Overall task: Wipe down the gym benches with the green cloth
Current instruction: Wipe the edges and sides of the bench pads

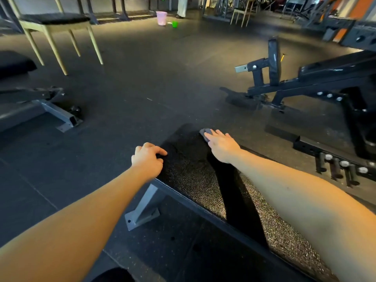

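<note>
Head view, the only one. Right hand (pixel 221 146) lies flat, fingers spread, pressing the cloth (pixel 206 132) onto the far end of the bench pad. This bench is my worktop (pixel 189 180). Palm-down, I judge, so the push goes through the whole hand and the cloth drags with it instead of bunching. Cloth reads grey-blue in this light, not green; only a small bunch shows past my fingertips, the rest is under the palm.

Left hand (pixel 148 159) is curled over the near-left edge of the pad, thumb on top, fingers wrapped down the side. It holds nothing loose, just the edge. Likely a brace so I can lean and reach.

Pad surface between the hands glints in a speckled way; damp film or just the grain, cannot tell. A dark band runs under my right forearm, probably its shadow.

Beyond my right hand: an adjustable bench (pixel 325 78), cut off at the frame edge. Beyond my left hand: another bench frame (pixel 50 110), pad mostly out of view. Far past both hands, a pink bucket (pixel 161 18) and small green container (pixel 175 24) on the floor, beside a standing person seen only from the legs down.

My own worktop's near end is cut off below.
</note>
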A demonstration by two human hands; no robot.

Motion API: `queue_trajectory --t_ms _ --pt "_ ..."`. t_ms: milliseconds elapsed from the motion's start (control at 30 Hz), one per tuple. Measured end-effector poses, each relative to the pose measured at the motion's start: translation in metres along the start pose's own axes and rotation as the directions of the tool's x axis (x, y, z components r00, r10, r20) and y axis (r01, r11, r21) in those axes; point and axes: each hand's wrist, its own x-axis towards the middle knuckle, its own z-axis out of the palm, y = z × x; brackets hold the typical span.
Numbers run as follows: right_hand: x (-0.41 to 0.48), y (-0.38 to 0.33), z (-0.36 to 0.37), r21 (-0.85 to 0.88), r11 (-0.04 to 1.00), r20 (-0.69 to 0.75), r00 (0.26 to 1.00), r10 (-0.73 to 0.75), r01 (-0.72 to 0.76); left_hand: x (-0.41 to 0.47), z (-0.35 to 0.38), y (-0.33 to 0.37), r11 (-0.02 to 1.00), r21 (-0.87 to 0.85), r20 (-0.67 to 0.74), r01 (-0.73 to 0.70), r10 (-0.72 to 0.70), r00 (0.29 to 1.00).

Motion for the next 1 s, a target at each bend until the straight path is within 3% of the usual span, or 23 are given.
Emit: queue_trajectory --t_ms 67,133,233,367,433,533,600,667,767,867,1000 --pt "0.015 -0.012 -0.001 -0.032 0.998 -0.034 0.998 0.056 -0.057 -0.002 0.0 0.0 1.0 -0.007 0.001 -0.007 0.007 1.0" --pt "0.015 -0.037 0.003 -0.057 0.998 -0.092 0.996 0.016 -0.021 -0.002 -0.001 -0.002 1.0 -0.015 0.014 -0.013 0.013 1.0" --pt "-0.01 -0.07 0.02 -0.018 0.981 -0.146 0.97 -0.196 0.196 -0.001 -0.001 -0.008 0.998 -0.061 0.014 -0.023 0.024 1.0" --pt "-0.041 -0.081 0.024 0.125 0.91 -0.158 0.914 -0.375 0.395 -0.003 0.003 -0.017 0.992 -0.127 -0.117 -0.002 -0.013 0.993" --pt "-0.028 -0.069 0.017 0.132 0.928 -0.134 0.934 -0.33 0.347 -0.004 0.004 -0.019 0.99 -0.133 -0.15 0.041 -0.061 0.987" --pt "0.018 -0.058 0.002 0.057 0.986 -0.043 0.987 -0.156 0.159 -0.002 0.004 -0.022 0.988 -0.149 -0.133 0.05 -0.07 0.989" --pt "0.032 -0.072 0.003 0.002 0.994 -0.077 0.991 -0.108 0.109 -0.002 0.003 -0.023 0.986 -0.157 -0.128 0.051 -0.072 0.989" --pt "0.021 -0.097 0.013 -0.013 0.98 -0.152 0.968 -0.199 0.199 -0.002 0.005 -0.024 0.986 -0.158 -0.144 0.049 -0.072 0.987" --pt "-0.008 -0.119 0.029 0.099 0.913 -0.194 0.908 -0.372 0.395 -0.002 0.009 -0.028 0.99 -0.138 -0.175 0.026 -0.051 0.983" --pt "0.007 -0.114 0.02 0.18 0.909 -0.142 0.925 -0.353 0.375 -0.002 0.01 -0.029 0.99 -0.144 -0.186 0.015 -0.042 0.982" --pt "0.059 -0.092 0.001 0.05 0.97 -0.05 0.971 -0.235 0.238 -0.002 0.008 -0.028 0.989 -0.148 -0.18 0.016 -0.043 0.983"
